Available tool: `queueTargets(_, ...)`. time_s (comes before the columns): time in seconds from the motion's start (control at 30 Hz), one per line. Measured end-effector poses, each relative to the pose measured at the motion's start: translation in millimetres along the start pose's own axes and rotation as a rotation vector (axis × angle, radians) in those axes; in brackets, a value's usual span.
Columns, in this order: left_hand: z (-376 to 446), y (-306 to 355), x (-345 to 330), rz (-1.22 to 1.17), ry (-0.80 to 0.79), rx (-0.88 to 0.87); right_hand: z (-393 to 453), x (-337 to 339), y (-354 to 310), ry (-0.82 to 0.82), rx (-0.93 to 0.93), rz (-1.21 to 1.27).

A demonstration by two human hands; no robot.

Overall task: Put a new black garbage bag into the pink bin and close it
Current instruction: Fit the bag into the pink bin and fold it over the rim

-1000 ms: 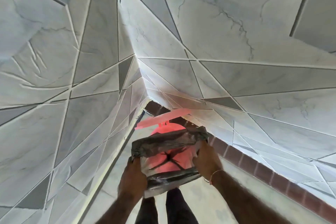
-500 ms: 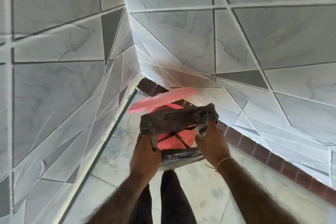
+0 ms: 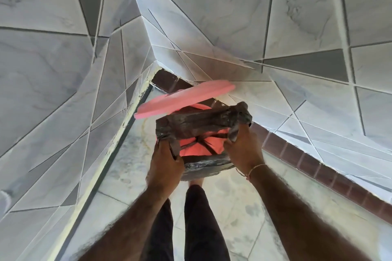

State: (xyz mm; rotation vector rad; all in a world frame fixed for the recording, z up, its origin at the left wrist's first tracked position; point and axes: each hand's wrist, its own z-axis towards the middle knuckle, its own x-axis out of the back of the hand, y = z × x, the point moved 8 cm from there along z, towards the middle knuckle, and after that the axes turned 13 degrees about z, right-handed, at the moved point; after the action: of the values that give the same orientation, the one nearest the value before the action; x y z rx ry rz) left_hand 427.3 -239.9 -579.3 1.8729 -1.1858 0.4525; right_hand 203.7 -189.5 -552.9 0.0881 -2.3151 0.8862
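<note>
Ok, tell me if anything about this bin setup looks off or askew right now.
Nothing looks damaged or spilled. The black bag is only bunched over the bin's rim, its film not pushed down, so the pink bin glows through it. The pink lid stands open, tilted. Left hand and right hand grip the bag's edges.

Bin mouth [image 3: 199,144] open between both hands, raised lid [image 3: 184,99] overhead behind, tiled walls [image 3: 297,17] close around.
</note>
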Motion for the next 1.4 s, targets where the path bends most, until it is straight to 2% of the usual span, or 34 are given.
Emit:
queueTargets(0.2, 22.5, -17.6, 1.3, -0.092, 0.037, 0.091, -3.4, -25.5, -1.5, -0.117, 0.046, 0.032)
queueTargets(0.37, 28.9, -31.4, 34.7, -0.191, 0.178, 0.106, -23.7, -47.6, -37.7, -0.294, 0.232, 0.029)
queueTargets(0.47, 24.6, -35.1, 35.9, -0.123, 0.146, 0.099, -29.6, -67.0, -43.2, -0.376, 0.301, -0.049)
queueTargets(0.53, 21.1, -37.1, 32.9, -0.130, 0.125, 0.097, -25.2, -73.2, -36.6, -0.423, 0.269, -0.078)
queueTargets(0.6, 19.6, -41.8, 28.3, -0.122, 0.115, 0.102, -14.1, -64.6, -28.7, -0.416, 0.223, -0.099)
queueTargets(0.7, 15.5, -49.1, 25.2, -0.080, 0.113, 0.110, 3.1, -39.9, -20.3, -0.318, 0.149, -0.017)
queueTargets(0.9, 8.0, -66.9, 24.7, -0.073, 0.111, 0.146, -23.6, -88.8, -47.6, -0.468, 0.311, -0.160)
queueTargets(0.97, 5.5, -65.5, 22.7, -0.071, 0.101, 0.151, -21.4, -97.5, -45.6, -0.466, 0.303, -0.146)
queueTargets(1.07, 8.0, -66.3, 17.7, -0.043, 0.086, 0.135, -3.7, -85.1, -25.7, -0.408, 0.190, -0.085)
queueTargets(1.27, 20.9, -55.8, 1.0, 0.036, 0.056, 0.059, 48.5, -20.3, 38.5, -0.169, 0.078, -0.281)
queueTargets(1.4, 34.4, -55.1, -15.9, 0.069, 0.037, 0.044, 66.0, -8.9, 62.9, -0.157, 0.032, -0.345)
